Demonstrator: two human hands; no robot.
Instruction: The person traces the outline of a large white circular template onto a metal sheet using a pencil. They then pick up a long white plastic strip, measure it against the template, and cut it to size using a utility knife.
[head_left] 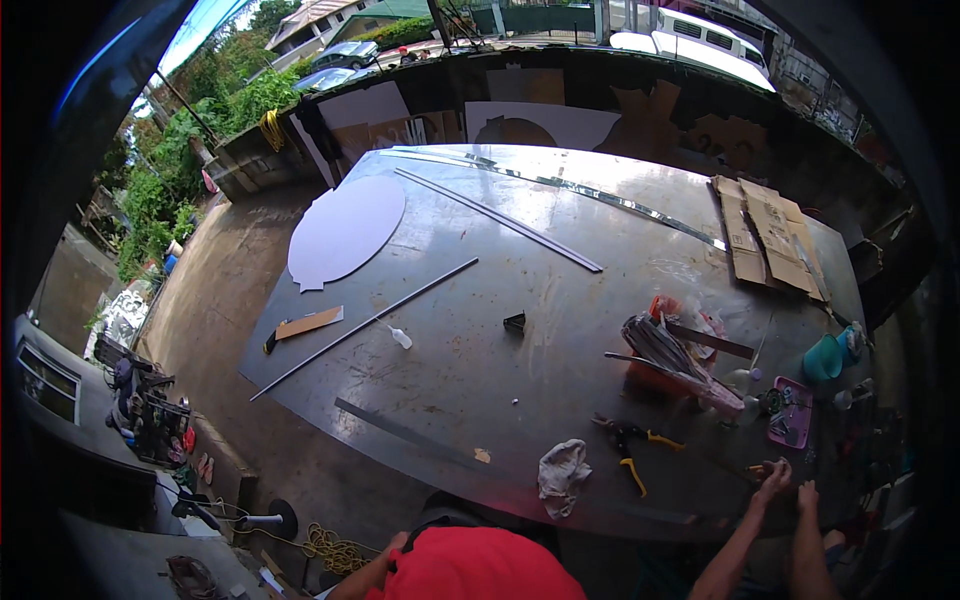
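My left hand [772, 480] is at the near right edge of the big grey metal table [480, 390], its fingers pinched on a small dark and orange thing [757, 468] too small to identify. My right hand [806, 494] is just right of it, fingers pointing up and close together; whether it holds anything is unclear. Yellow-handled pliers [638, 450] lie on the table left of my hands. A crumpled white rag [562, 475] lies further left near the edge.
A pink tray [790, 412], a teal cap [823, 358], a red bag with bundled strips [668, 360], flattened cardboard [770, 235], a white oval board [345, 230] and long metal strips [500, 220] lie on the table. Someone in red [470, 565] is below the near edge.
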